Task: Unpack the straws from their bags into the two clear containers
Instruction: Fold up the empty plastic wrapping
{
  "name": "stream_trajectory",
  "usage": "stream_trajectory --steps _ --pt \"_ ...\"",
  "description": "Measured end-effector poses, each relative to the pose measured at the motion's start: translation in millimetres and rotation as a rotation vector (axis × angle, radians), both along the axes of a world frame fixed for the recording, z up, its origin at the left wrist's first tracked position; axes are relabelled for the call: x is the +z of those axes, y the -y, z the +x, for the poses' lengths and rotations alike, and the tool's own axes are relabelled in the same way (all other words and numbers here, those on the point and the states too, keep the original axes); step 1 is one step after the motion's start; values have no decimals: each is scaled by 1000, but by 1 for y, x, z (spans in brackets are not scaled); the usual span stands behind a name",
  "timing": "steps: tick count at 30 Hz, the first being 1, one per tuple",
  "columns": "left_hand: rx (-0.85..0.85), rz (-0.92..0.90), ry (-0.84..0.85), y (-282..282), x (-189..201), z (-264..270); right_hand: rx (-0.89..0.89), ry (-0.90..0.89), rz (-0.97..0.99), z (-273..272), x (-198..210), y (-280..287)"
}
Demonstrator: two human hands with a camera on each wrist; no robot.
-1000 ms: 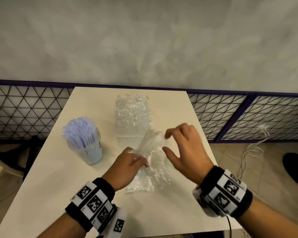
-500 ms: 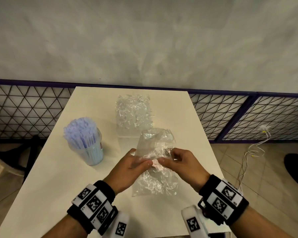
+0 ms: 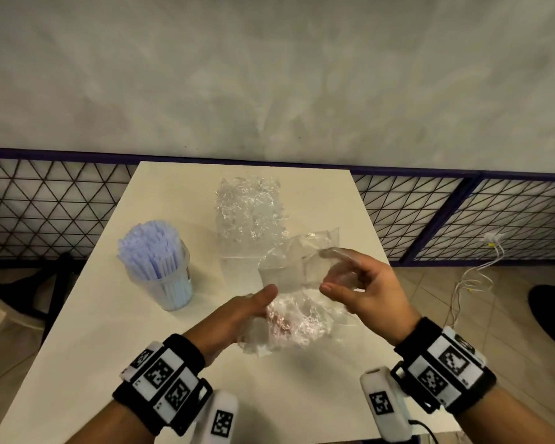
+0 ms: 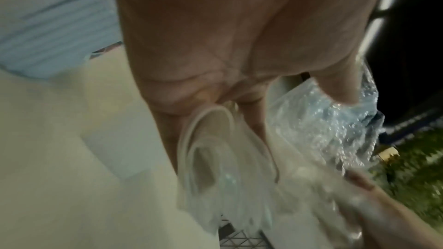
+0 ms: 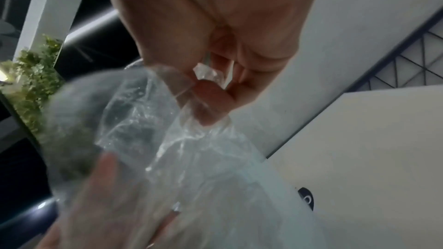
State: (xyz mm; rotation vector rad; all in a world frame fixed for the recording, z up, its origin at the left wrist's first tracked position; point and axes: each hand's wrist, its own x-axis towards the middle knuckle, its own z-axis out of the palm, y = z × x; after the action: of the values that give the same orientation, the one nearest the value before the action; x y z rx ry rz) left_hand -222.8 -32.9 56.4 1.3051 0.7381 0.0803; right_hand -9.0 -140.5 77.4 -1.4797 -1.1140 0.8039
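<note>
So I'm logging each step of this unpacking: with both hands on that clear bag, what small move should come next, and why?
Probably pull the bag's mouth apart. The right hand has a grip on its upper edge and the left hand holds its lower part above the table, but the top does not look fully open. Whether any straws are inside cannot be told; the cup on the left already stands full.

Pale blue straws, cream table
</note>
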Motion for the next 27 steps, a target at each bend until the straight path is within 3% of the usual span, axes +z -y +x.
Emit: stream_trajectory --steps 3,7,9,12,14,16,19,20,25,27 --pt "93 138 -13 -4 -4 3 11 -93 -14 2 -1 -2" --pt "127 -217 55 -11 -1 0 127 -5 77 3 3 -2" --pt "66 -246 68 -9 4 1 185 71 118 1 3 -4" --pt "-18 -76 110 -5 0 4 201 261 169 -1 4 -8" --pt "51 -8 153 -3 -1 4 188 303 154 0 7 -8" --pt "198 36 194 -3 0 5 178 168 45 5 6 -6" --pt "357 213 208 -3 -3 9 213 -280 -127 2 -1 3" --pt "381 285 199 -2 -5 10 214 -331 -154 -3 -4 5" --pt "367 530 74 5 -7 15 -83 -220 -150 -21 -11 -4" --pt "368 558 32 6 -7 16 -172 -24 -108 -19 -11 -8"
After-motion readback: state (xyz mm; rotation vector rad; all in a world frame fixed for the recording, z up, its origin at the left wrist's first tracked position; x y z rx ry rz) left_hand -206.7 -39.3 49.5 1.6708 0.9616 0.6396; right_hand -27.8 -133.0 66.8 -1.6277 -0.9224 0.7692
